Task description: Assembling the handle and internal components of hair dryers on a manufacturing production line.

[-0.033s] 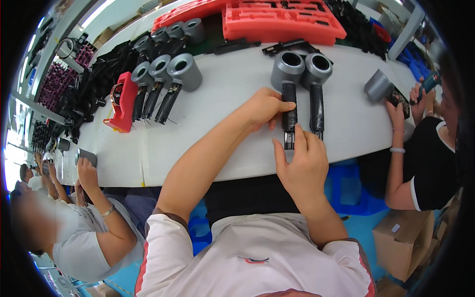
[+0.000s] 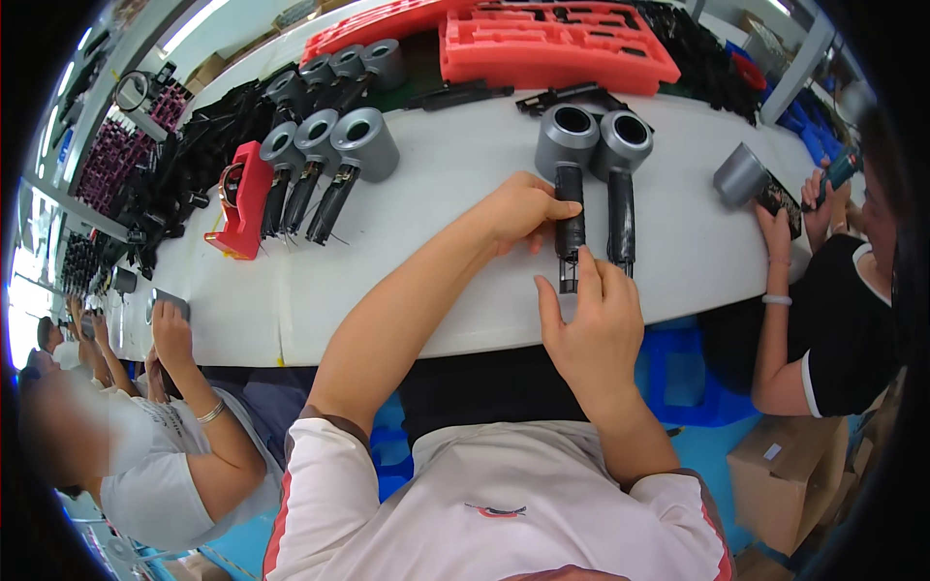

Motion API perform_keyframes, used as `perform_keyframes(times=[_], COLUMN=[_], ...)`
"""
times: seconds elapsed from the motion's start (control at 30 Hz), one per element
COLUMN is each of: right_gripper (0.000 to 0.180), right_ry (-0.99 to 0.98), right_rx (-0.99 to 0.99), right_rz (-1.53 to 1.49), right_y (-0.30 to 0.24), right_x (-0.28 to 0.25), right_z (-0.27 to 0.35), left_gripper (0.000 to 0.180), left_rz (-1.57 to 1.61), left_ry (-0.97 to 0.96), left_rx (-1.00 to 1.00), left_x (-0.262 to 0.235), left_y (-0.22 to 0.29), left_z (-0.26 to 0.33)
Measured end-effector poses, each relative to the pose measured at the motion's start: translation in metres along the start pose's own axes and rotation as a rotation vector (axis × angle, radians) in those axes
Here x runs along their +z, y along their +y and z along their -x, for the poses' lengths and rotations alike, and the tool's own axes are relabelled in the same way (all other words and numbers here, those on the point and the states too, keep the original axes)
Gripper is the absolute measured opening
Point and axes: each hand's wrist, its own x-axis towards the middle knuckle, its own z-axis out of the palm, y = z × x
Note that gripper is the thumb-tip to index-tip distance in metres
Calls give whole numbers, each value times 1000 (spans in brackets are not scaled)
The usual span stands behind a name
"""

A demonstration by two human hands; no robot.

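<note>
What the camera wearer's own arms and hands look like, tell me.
The left hand and right hand are bare, with no glove or wristband visible. The pale short sleeves end in dark brown trim; a red stripe edges each.

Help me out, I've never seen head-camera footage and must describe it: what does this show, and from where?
There is no machine at work here, just a person's bare hands. The view looks down from a wide fisheye camera on that person's head, so edges bend. The left hand holds the black handle of a grey, round-headed device. The right hand is by the handle's lower end, index finger extended; whether it touches is hard to tell. On the white table lie a similar device beside it, more to the left, a red tape dispenser and red trays.
</note>
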Motion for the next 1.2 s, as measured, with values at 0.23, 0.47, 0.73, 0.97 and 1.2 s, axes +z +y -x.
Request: perform_keyframes(times=[0.23,0.47,0.73,0.97,1.2], right_gripper=[41,28,25,14,26], right_ry=[132,198,-269,-403,-541], right_rx=[-84,-244,-1,-249,-345], right_rz=[-61,-188,-102,389,610], right_y=[4,12,87,135,176], right_x=[-31,-32,60,176,232], right_z=[-51,-217,-426,-475,-504], left_gripper=[26,39,48,57,49], left_rz=[-64,-432,-944,-1637,-1534], left_ry=[44,258,691,1326,1232], left_rx=[-6,55,559,405,295], left_x=[-1,14,-2,-103,-120], left_y=[-1,10,6,-15,-23], left_z=[-3,11,70,124,115])
